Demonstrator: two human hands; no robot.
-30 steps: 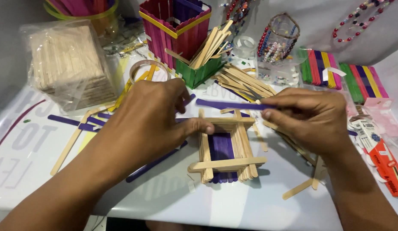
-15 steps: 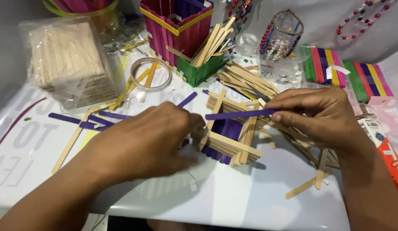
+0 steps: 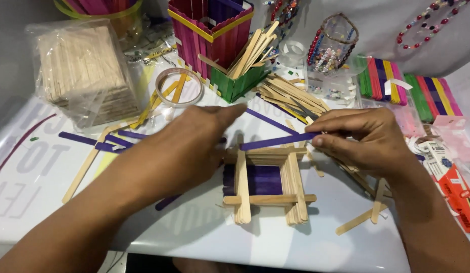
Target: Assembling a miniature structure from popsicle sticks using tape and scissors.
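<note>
1. Walls of your stick box (image 3: pixel 267 182) are stacked several layers high on the table (image 3: pixel 275 247), purple floor in (looks unfinished).
2. Your right hand (image 3: pixel 363 141) pinches a purple stick (image 3: pixel 278 141) over the far wall.
3. Your left hand (image 3: pixel 182 149) rests loosely against the box, fingers relaxed.

We see a purple stick (image 3: pixel 278 141), a pale wood frame (image 3: pixel 267 183) with a purple floor, a magenta box (image 3: pixel 210 30) banded yellow, a green box (image 3: pixel 237 85), and a white desk (image 3: pixel 275 242).
</note>
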